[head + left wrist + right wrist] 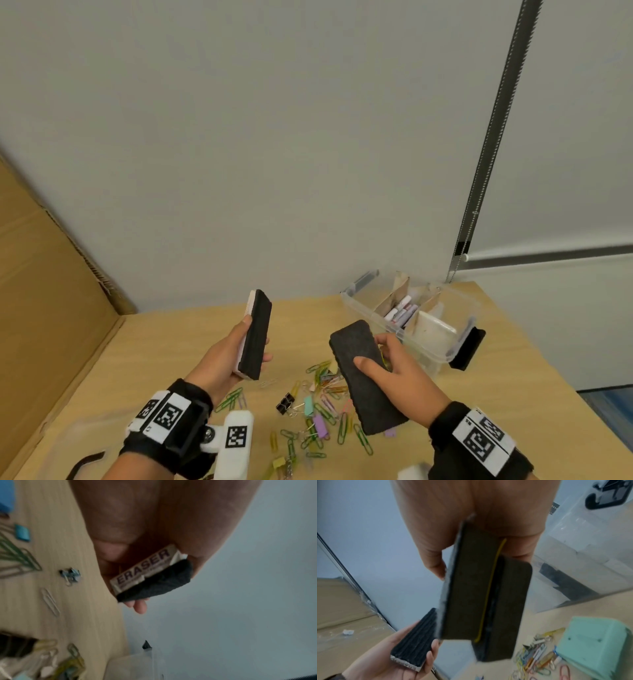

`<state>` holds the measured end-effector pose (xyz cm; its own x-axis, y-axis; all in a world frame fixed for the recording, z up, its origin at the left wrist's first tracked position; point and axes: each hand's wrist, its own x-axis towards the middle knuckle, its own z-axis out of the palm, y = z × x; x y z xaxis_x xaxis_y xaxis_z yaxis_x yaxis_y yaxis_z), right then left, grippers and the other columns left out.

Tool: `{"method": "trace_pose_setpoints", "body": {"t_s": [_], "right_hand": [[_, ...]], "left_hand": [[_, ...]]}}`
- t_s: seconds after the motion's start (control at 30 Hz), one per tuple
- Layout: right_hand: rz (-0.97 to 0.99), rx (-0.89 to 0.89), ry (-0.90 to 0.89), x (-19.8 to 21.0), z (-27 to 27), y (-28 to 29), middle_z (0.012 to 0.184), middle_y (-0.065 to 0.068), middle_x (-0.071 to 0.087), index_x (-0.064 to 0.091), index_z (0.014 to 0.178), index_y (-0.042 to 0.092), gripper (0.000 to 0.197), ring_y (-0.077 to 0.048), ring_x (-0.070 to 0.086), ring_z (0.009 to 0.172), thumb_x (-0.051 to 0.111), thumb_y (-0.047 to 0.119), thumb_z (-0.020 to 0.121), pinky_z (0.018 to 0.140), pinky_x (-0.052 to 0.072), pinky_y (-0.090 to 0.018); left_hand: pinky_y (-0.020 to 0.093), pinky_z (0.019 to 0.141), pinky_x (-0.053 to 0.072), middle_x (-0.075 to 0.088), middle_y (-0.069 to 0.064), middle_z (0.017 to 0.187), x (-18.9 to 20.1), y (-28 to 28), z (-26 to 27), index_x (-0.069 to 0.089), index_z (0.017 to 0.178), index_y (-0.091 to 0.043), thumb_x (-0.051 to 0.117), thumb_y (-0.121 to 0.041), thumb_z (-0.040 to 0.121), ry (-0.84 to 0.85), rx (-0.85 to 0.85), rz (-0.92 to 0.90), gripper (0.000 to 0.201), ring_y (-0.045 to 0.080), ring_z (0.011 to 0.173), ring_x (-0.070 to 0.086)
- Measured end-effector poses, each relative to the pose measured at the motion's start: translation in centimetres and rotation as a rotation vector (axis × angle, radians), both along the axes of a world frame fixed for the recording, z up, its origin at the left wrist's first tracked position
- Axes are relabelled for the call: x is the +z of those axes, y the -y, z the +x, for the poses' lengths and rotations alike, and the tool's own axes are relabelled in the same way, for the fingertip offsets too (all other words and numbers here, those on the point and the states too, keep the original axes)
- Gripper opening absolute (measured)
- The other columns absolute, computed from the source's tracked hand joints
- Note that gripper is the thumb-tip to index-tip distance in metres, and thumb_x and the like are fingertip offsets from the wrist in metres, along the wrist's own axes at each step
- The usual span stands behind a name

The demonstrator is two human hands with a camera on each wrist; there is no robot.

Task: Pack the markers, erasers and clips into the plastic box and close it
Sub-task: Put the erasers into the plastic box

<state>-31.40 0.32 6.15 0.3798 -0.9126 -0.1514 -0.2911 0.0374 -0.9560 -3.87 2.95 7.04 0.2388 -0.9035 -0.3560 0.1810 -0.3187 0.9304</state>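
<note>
My left hand [236, 356] grips a white-backed eraser [255, 334] with black felt, held upright above the table; its label reads ERASER [144, 569]. My right hand [387, 366] holds a larger black felt eraser [364, 373] above the clips, thumb on its top face. The right wrist view shows that eraser [471, 588] with a yellow strand against it, and the left hand's eraser [418, 639] below. The clear plastic box [435, 349] stands open at the back right, with markers [400, 313] in its middle compartment. Several coloured paper clips and binder clips [322, 414] lie scattered on the table.
The wooden table [178, 339] meets a grey wall behind. Cardboard [41, 308] leans at the left. The box's clear lid with a black latch [82, 462] lies at the front left. A mint-green binder clip [594, 645] looms close in the right wrist view.
</note>
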Motion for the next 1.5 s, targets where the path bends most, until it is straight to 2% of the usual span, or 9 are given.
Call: {"method": "trace_pose_setpoints", "body": {"t_s": [0.2,0.33,0.4,0.53,0.77,1.1,1.23,1.33,1.5], "right_hand": [[-0.001,-0.152,0.221,2.0,-2.8,1.3,0.098,-0.003,0.068,0.052,0.111,0.022,0.019,-0.014,0.070,0.079,0.056,0.025,0.093,0.068,0.057,-0.030],[-0.020,-0.228,0.292,2.8,-5.4,2.8,0.099,-0.004,0.067,0.054,0.107,0.023,0.014,-0.016,0.070,0.083,0.056,0.024,0.093,0.069,0.057,-0.033],[-0.033,-0.262,0.301,2.9,-6.8,3.5,0.099,-0.004,0.066,0.054,0.105,0.024,0.013,-0.015,0.069,0.083,0.056,0.025,0.092,0.068,0.056,-0.033],[-0.034,-0.325,0.302,3.0,-8.7,4.6,0.102,-0.007,0.062,0.052,0.103,0.025,0.011,-0.021,0.066,0.089,0.054,0.028,0.092,0.068,0.056,-0.033],[-0.015,-0.345,0.286,2.7,-10.5,5.5,0.101,-0.002,0.062,0.049,0.106,0.025,0.013,-0.016,0.065,0.086,0.053,0.028,0.094,0.062,0.052,-0.024],[0.002,-0.338,0.268,2.0,-10.5,6.1,0.099,0.002,0.062,0.048,0.101,0.027,0.012,-0.013,0.062,0.089,0.056,0.028,0.092,0.068,0.050,-0.025],[0.012,-0.322,0.276,1.8,-10.4,6.0,0.101,0.003,0.061,0.048,0.105,0.026,0.017,-0.012,0.061,0.091,0.057,0.028,0.091,0.067,0.049,-0.022],[0.001,-0.293,0.263,1.7,-9.9,5.8,0.104,-0.001,0.061,0.048,0.104,0.026,0.021,-0.017,0.064,0.094,0.062,0.028,0.088,0.074,0.056,-0.033],[-0.088,-0.266,0.292,2.3,-7.3,5.3,0.105,-0.007,0.064,0.044,0.108,0.014,0.038,-0.008,0.069,0.084,0.071,0.021,0.081,0.071,0.057,-0.028]], "left_hand": [[0.034,0.065,0.042,0.057,0.014,0.094,3.4,4.4,-5.1,0.056,0.108,-0.005,0.038,-0.031,0.099,0.100,-0.043,-0.060,0.032,0.024,0.077,0.055],[0.029,0.065,0.044,0.054,0.013,0.099,4.6,10.1,-9.2,0.051,0.119,-0.015,0.041,-0.040,0.093,0.598,-0.305,-0.091,0.038,0.024,0.079,0.053],[0.033,0.077,0.049,0.048,0.016,0.118,4.0,13.1,-11.3,0.045,0.128,-0.016,0.043,-0.050,0.087,0.940,-0.462,-0.106,0.054,0.030,0.091,0.057],[0.040,0.102,0.041,0.038,0.012,0.132,2.0,16.9,-15.7,0.035,0.139,-0.019,0.036,-0.037,0.096,1.486,-0.570,-0.120,0.047,0.030,0.117,0.043],[0.041,0.102,0.032,0.032,0.013,0.137,-0.4,20.6,-18.3,0.043,0.136,-0.017,0.044,-0.027,0.094,1.747,-0.645,0.065,0.043,0.033,0.124,0.030],[0.039,0.105,0.027,0.029,0.008,0.142,-0.3,20.8,-19.5,0.038,0.137,-0.008,0.032,-0.025,0.096,1.591,-0.636,0.065,0.046,0.030,0.126,0.028],[0.036,0.104,0.032,0.044,0.008,0.133,2.0,17.0,-17.8,0.045,0.134,-0.018,0.023,-0.029,0.101,1.309,-0.554,-0.087,0.041,0.025,0.121,0.038],[0.028,0.100,0.040,0.053,-0.004,0.117,3.0,11.4,-17.3,0.051,0.118,-0.025,0.029,-0.038,0.101,0.992,-0.556,-0.288,0.031,0.008,0.106,0.048],[0.013,0.094,0.043,0.042,-0.023,0.132,2.6,5.1,-17.3,0.024,0.143,-0.041,0.058,-0.054,0.085,0.632,-0.632,-0.370,0.068,-0.009,0.115,0.047]]}}
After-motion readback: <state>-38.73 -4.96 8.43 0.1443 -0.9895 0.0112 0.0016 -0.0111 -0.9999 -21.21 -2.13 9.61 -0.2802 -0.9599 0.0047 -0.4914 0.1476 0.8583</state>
